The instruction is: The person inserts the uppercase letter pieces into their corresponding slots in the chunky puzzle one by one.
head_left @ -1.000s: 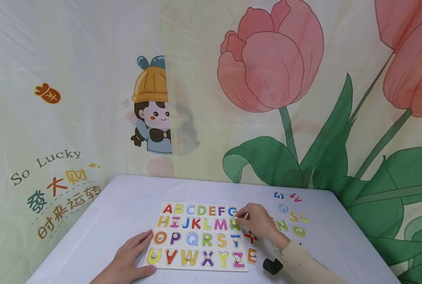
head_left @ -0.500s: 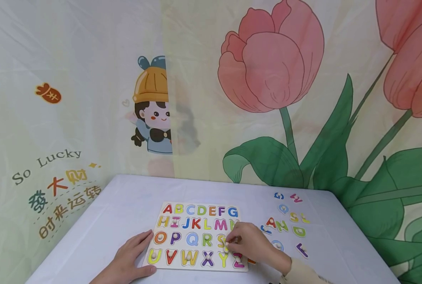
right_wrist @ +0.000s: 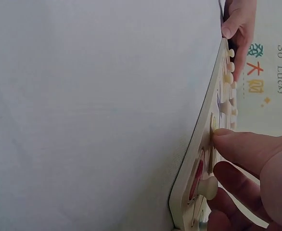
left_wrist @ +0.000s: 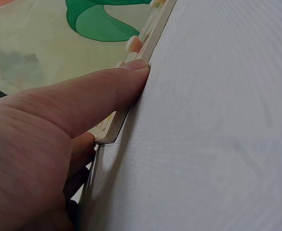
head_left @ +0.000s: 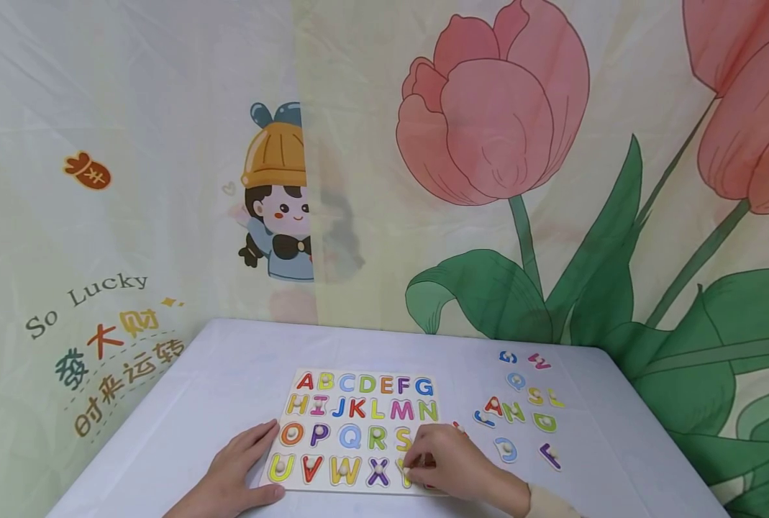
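A white wooden alphabet puzzle board [head_left: 331,452] lies on the table, several of its letters bearing small round knobs. My right hand [head_left: 452,460] pinches a small yellow letter piece [head_left: 406,478] between thumb and fingers, right at the Y spot in the bottom row. Its knob is hidden by my fingers. In the right wrist view, the thumb touches the yellow letter's edge, beside the knob of the pink Z [right_wrist: 208,187]. My left hand [head_left: 238,467] rests at the board's near left corner, thumb on the front edge, fairly straight fingers along the left side.
Loose letter pieces lie right of the board: a red A [head_left: 493,407], a green D [head_left: 544,422], a light blue C [head_left: 506,450] and a purple letter [head_left: 550,456] among several. The white table [head_left: 183,403] ends against a printed curtain [head_left: 352,144].
My right hand has moved from the N down past the S to the Y spot, carrying the yellow letter piece. The left hand and the board have stayed put.
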A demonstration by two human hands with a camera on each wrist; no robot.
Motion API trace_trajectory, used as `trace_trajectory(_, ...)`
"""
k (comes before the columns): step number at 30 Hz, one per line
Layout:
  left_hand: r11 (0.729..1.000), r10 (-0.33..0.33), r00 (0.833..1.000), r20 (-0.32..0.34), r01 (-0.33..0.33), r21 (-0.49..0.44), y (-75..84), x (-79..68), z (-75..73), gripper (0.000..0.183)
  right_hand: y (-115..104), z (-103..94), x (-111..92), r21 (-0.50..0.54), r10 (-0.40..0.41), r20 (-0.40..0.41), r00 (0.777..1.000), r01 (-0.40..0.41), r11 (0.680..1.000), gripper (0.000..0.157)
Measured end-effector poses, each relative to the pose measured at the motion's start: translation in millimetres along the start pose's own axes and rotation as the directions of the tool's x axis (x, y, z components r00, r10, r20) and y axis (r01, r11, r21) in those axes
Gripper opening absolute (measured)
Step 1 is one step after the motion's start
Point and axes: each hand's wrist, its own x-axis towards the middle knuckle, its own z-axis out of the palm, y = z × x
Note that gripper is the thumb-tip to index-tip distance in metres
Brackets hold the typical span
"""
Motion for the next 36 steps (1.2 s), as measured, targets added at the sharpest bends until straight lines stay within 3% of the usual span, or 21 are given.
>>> trace_trajectory(15,1.000,-0.010,1.000,0.007,0.010,-0.007,1.9,0.3,-0.2,0.108,0,0.4,-2,-0.013,-0.019,0.001,1.000,0.019,1.000,0.008)
trace_trajectory(20,1.000,-0.009,1.000,0.001,0.009,-0.013,3.8,0.2,0.0,0.108,8,-17.7,-4,0.058,0.008,-0.016,1.000,-0.007,0.998,0.013)
trace_trajectory(24,1.000,0.008,1.000,-0.004,-0.008,-0.013,4.3,-1.0,-0.7,0.108,25,-40.0,-10,0.041,0.044,-0.106,0.993,-0.040,0.998,0.012)
trace_trajectory(27,1.000,0.022,1.000,-0.007,-0.022,-0.012,4.1,-1.6,-1.4,0.107,40,-51.9,-17,-0.024,0.098,-0.207,0.973,-0.105,0.994,0.012)
trace_trajectory(31,1.000,0.021,1.000,-0.007,-0.021,-0.011,2.6,-1.1,-1.3,0.107,60,-59.7,-26,-0.085,0.228,-0.315,0.921,-0.267,0.960,0.013)
trace_trajectory(34,1.000,0.007,1.000,-0.001,-0.007,-0.009,1.5,-0.3,-0.7,0.107,74,-62.1,-30,-0.110,0.311,-0.345,0.886,-0.367,0.924,0.014)
trace_trajectory(36,1.000,-0.004,1.000,0.003,0.004,-0.011,1.6,-0.1,-0.5,0.107,83,-62.3,-32,-0.119,0.341,-0.346,0.874,-0.401,0.908,0.013)
